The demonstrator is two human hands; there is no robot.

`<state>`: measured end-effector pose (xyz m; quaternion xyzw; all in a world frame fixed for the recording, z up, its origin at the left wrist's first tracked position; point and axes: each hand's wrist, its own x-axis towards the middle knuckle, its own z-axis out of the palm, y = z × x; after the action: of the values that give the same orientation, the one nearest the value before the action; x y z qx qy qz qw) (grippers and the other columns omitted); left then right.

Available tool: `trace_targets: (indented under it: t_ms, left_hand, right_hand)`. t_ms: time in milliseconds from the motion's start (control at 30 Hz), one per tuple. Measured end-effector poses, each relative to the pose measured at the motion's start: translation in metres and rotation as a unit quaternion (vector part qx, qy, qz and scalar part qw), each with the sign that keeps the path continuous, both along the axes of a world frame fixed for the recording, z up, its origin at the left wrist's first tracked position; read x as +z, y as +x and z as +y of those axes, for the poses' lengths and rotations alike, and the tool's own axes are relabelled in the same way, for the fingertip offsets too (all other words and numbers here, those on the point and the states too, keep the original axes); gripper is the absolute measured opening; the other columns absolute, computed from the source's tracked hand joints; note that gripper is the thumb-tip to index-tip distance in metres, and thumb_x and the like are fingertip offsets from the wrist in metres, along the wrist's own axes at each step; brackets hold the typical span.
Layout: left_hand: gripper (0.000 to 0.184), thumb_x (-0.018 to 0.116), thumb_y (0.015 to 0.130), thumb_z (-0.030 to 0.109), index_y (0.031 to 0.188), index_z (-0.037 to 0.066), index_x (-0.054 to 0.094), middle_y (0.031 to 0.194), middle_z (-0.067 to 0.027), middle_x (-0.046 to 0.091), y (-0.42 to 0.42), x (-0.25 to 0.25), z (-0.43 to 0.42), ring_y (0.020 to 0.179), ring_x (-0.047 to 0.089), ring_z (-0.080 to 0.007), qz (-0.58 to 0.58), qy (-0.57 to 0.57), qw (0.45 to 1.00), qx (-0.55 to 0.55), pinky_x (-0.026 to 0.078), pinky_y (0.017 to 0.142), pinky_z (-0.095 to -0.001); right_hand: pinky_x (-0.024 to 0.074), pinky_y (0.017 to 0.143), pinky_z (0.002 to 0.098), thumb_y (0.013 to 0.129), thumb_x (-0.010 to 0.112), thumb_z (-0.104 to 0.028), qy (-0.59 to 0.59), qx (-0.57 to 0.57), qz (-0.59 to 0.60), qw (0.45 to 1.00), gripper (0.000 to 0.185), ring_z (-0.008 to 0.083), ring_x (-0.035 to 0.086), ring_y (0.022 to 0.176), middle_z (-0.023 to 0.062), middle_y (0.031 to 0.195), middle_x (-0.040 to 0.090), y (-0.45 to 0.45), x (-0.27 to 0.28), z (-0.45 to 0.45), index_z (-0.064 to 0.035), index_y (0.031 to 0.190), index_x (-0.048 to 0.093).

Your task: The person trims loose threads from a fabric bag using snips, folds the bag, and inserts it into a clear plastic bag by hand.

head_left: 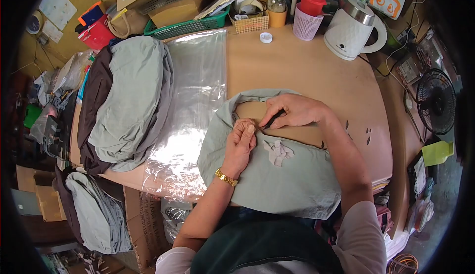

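Note:
A grey-green fabric piece [277,190] with a wide opening is spread over the table's front edge, toward my body. My left hand [241,148] is closed in a pinch on the rim of that opening. Close beside its fingertips, my right hand [299,111] grips a small black tool [273,118], its tip at the fabric rim. The fingers cover much of the tool, so I cannot make out its exact kind. Several pale cloth scraps [278,153] lie in a small heap on the fabric, just below the hands.
Clear plastic sheets [190,86] lie left of the fabric, beside a stack of folded grey-green and dark cloth [131,96]. At the back stand a white kettle [350,29], a pink basket cup [308,22] and a green tray [188,27]. A black fan [436,101] is at right.

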<state>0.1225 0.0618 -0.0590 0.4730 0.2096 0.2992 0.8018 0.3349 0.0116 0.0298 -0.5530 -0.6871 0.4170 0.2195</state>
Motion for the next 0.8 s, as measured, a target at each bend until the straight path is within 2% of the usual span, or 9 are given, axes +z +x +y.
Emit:
trace_targets:
  t_ms: [167, 533, 600, 633, 667, 733, 767, 800]
  left_hand:
    - [0.02, 0.057, 0.1, 0.025, 0.103, 0.005, 0.054, 0.069, 0.0055, 0.043, 0.001, 0.001, 0.0, 0.055, 0.035, -0.0031, 0.003, -0.007, 1.0, 0.002, 0.027, 0.048, -0.0192]
    - [0.019, 0.056, 0.1, 0.025, 0.103, 0.007, 0.056, 0.066, 0.0063, 0.042, 0.001, 0.005, 0.0, 0.056, 0.034, -0.004, 0.002, -0.015, 1.0, 0.002, 0.026, 0.051, -0.0204]
    - [0.024, 0.053, 0.101, 0.031, 0.101, 0.007, 0.056, 0.069, 0.0047, 0.043, 0.001, 0.005, 0.001, 0.058, 0.036, -0.0056, -0.005, -0.025, 1.0, -0.001, 0.027, 0.051, -0.0211]
    - [0.024, 0.053, 0.101, 0.031, 0.101, 0.007, 0.056, 0.069, 0.0047, 0.043, 0.0, 0.003, 0.003, 0.058, 0.036, -0.0056, -0.006, -0.025, 1.0, -0.003, 0.027, 0.051, -0.0211]
    - [0.029, 0.049, 0.102, 0.035, 0.1, 0.007, 0.057, 0.07, 0.0036, 0.044, -0.003, 0.0, 0.007, 0.058, 0.037, -0.0068, -0.116, -0.114, 0.987, 0.002, 0.029, 0.051, -0.0215]
    - [0.036, 0.042, 0.103, 0.039, 0.104, 0.007, 0.056, 0.082, -0.0007, 0.049, -0.002, -0.002, 0.009, 0.063, 0.042, -0.0096, -0.252, -0.179, 0.951, -0.027, 0.034, 0.055, -0.0228]
    - [0.039, 0.039, 0.103, 0.042, 0.107, 0.007, 0.056, 0.088, -0.0029, 0.052, -0.002, -0.003, 0.009, 0.065, 0.044, -0.0109, -0.314, -0.212, 0.924, -0.048, 0.037, 0.056, -0.0235]
    - [0.037, 0.041, 0.102, 0.041, 0.112, 0.008, 0.053, 0.097, -0.0043, 0.052, 0.007, 0.02, -0.003, 0.069, 0.046, -0.0115, -0.234, -0.146, 0.961, 0.032, 0.039, 0.059, -0.0245]
  right_hand:
    - [0.0419, 0.074, 0.0286, 0.078, 0.073, -0.008, -0.075, 0.035, 0.029, 0.996, 0.028, 0.0154, 0.054, 0.081, 0.0024, 0.084, 0.057, -0.009, 0.007, -0.002, -0.0115, 0.105, 0.074]
    - [0.0426, 0.07, 0.0295, 0.076, 0.073, -0.006, -0.057, 0.016, 0.009, 0.998, 0.023, 0.0153, 0.056, 0.078, 0.0025, 0.083, 0.059, -0.01, -0.002, -0.001, -0.0068, 0.099, 0.074]
    - [0.0434, 0.069, 0.0286, 0.077, 0.072, -0.005, -0.058, 0.012, 0.002, 0.998, 0.021, 0.0149, 0.056, 0.077, 0.0024, 0.085, 0.06, -0.008, -0.002, -0.002, -0.0051, 0.098, 0.074]
    - [0.0462, 0.074, 0.0293, 0.078, 0.071, -0.005, -0.032, -0.016, 0.073, 0.997, 0.021, 0.0164, 0.06, 0.082, 0.0041, 0.087, 0.063, -0.003, -0.001, -0.003, -0.0035, 0.099, 0.073]
    - [0.049, 0.078, 0.03, 0.079, 0.07, -0.005, -0.005, -0.045, 0.142, 0.989, 0.021, 0.018, 0.063, 0.087, 0.0057, 0.089, 0.066, 0.004, 0.0, -0.004, -0.0018, 0.1, 0.072]
    - [0.0497, 0.082, 0.0301, 0.081, 0.069, -0.005, 0.091, -0.26, 0.229, 0.934, 0.022, 0.0167, 0.064, 0.092, 0.0054, 0.093, 0.067, 0.027, -0.002, -0.002, -0.0023, 0.103, 0.071]
    - [0.05, 0.082, 0.0316, 0.081, 0.069, -0.007, 0.14, -0.297, 0.118, 0.937, 0.024, 0.0191, 0.064, 0.092, 0.0063, 0.095, 0.066, 0.049, -0.004, 0.0, -0.0038, 0.105, 0.07]
    - [0.0503, 0.082, 0.0331, 0.081, 0.07, -0.009, 0.188, -0.33, 0.006, 0.925, 0.026, 0.0215, 0.065, 0.093, 0.0071, 0.097, 0.066, 0.067, -0.009, -0.002, -0.0053, 0.107, 0.07]
